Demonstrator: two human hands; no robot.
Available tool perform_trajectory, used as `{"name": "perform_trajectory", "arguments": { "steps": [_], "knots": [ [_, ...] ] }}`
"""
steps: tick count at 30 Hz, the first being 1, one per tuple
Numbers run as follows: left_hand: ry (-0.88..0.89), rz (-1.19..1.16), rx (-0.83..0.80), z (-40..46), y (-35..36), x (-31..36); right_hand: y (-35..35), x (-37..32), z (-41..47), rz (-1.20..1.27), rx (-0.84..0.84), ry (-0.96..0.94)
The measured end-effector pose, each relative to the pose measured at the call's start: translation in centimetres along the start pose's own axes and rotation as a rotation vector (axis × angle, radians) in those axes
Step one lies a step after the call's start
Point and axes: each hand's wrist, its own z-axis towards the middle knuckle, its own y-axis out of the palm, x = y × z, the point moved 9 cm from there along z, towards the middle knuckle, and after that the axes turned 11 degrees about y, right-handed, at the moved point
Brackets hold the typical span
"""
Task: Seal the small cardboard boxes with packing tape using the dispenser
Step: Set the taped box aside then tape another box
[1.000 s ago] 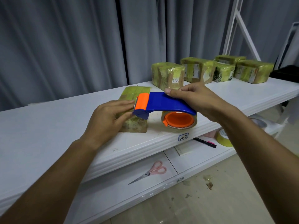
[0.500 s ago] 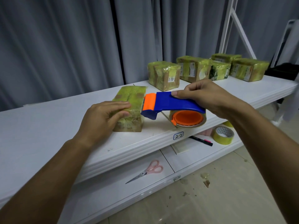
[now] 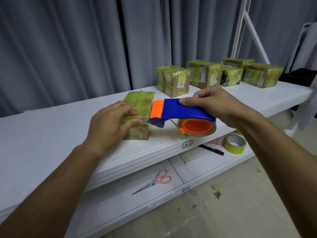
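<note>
1. Your right hand (image 3: 221, 107) has its grip wrapped over the blue handle of the tape dispenser (image 3: 180, 112), thumb along the near edge and fingers curled over the far side; that arched handle is the right place to hold it, since hard plastic like this should neither flex nor slip
2. Your left hand (image 3: 111, 124) rests on the box (image 3: 139, 115), fingers bent over its top near the right end, pressing it down rather than closing round it
3. The dispenser's long axis runs roughly left to right: the orange head and toothed blade point left and sit against the box's upper right edge, while the orange-cored roll trails on the right, just above the white worktop (image 3: 51, 134)
4. The box lies near the front edge of the worktop, its long axis running away from you. It is wrapped in glossy yellowish tape, so expect a slick surface; being small, it is probably light and may skid under the pull of the tape, so keep your palm weighting it
5. Five wrapped boxes (image 3: 173, 79) stand grouped well apart at the far right
</note>
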Motion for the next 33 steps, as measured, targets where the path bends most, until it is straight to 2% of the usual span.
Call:
{"name": "perform_trajectory", "arguments": {
  "steps": [11, 16, 19, 25, 33],
  "knots": [
    [-0.027, -0.01, -0.017, -0.1, -0.1, -0.2, -0.9, 0.1, -0.4, -0.057, -0.01, 0.037],
    [0.053, 0.162, -0.139, 0.5, 0.3, 1.5, -1.2, -1.0, -0.5, -0.187, 0.073, 0.056],
    [0.035, 0.181, -0.184, 0.6, 0.5, 1.5, -0.9, -1.9, -0.5, -0.264, 0.129, 0.064],
    [0.007, 0.172, -0.169, 0.6, 0.5, 1.3, 0.6, -4.2, -0.5, -0.425, 0.206, 0.06],
    [-0.004, 0.168, -0.18, 0.7, 0.7, 1.0, 1.7, -6.8, -1.0, -0.572, 0.318, -0.034]
  ]
}}
